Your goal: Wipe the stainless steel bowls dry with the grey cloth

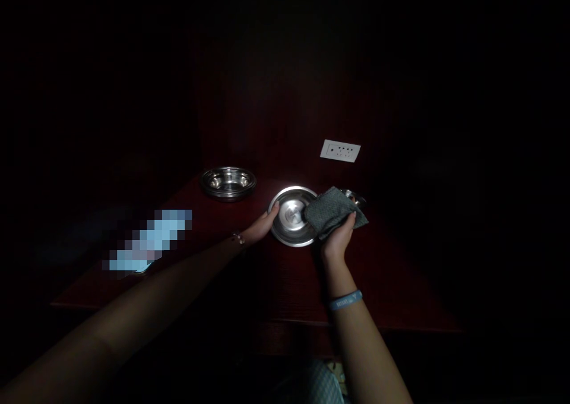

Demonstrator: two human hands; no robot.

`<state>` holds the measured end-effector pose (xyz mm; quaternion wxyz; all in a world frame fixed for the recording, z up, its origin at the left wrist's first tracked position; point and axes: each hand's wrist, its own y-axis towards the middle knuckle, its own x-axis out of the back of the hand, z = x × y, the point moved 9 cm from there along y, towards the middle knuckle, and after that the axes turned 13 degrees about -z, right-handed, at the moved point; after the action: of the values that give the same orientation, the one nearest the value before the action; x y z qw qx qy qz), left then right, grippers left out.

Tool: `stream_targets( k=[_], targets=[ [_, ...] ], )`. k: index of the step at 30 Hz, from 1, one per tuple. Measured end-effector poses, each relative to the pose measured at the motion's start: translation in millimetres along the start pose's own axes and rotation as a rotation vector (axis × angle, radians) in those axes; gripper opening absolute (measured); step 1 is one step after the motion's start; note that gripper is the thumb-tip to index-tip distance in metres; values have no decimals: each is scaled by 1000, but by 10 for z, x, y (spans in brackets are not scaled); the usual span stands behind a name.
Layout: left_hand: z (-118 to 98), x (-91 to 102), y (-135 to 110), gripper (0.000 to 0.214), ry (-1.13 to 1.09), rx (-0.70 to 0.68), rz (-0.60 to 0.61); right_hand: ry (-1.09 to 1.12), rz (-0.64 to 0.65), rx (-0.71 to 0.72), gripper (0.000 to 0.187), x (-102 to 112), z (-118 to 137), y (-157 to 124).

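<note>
A shiny steel bowl is tilted with its inside toward me above the dark red table. My left hand grips its left rim, thumb over the edge and the other fingers hidden behind. In my right hand is a grey-green cloth, bunched between thumb and fingers. The cloth overlaps the right side of the bowl; whether it presses on the metal I cannot tell. Partly hidden behind the cloth is another piece of steel ware.
Several nested steel bowls stand at the table's back left. A bright, pixelated flat object lies near the left edge. On the wall behind is a white socket plate. The red table's front edge runs below my arms; the surroundings are very dark.
</note>
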<state>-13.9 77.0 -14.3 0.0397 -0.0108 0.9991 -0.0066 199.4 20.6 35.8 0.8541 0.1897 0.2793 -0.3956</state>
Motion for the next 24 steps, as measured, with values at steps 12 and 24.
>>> stream_targets(
  k=[12, 24],
  targets=[
    [-130, 0, -101, 58, -18, -7, -31, -286, -265, 612, 68, 162, 792, -180],
    [-118, 37, -93, 60, -20, 22, -96, -623, 471, 418, 63, -324, -16, -247]
  ],
)
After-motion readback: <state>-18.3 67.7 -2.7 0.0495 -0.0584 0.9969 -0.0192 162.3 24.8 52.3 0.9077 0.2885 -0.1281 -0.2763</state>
